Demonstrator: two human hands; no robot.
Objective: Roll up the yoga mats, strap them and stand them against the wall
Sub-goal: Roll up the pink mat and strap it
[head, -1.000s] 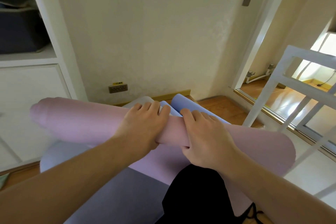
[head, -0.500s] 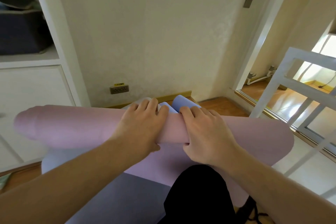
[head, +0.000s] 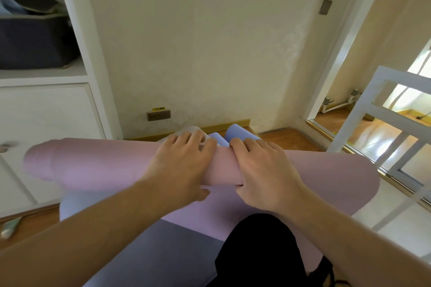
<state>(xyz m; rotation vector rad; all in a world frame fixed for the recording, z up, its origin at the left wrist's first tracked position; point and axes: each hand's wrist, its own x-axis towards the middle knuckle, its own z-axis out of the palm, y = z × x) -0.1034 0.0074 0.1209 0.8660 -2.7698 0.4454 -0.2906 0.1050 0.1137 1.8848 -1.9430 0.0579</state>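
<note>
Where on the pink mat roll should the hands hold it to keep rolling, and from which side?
Probably mid-length, from above: the pink mat roll lies crosswise, a long thick cylinder. The left hand and right hand already sit there, fingers curled over the top, thumbs on the near side.

yellow sticker point(head: 158, 108) above wall socket point(head: 158, 115), low on wall — small dark characters printed on it, too small/blurry to read. No other text, brand or number legible.
</note>
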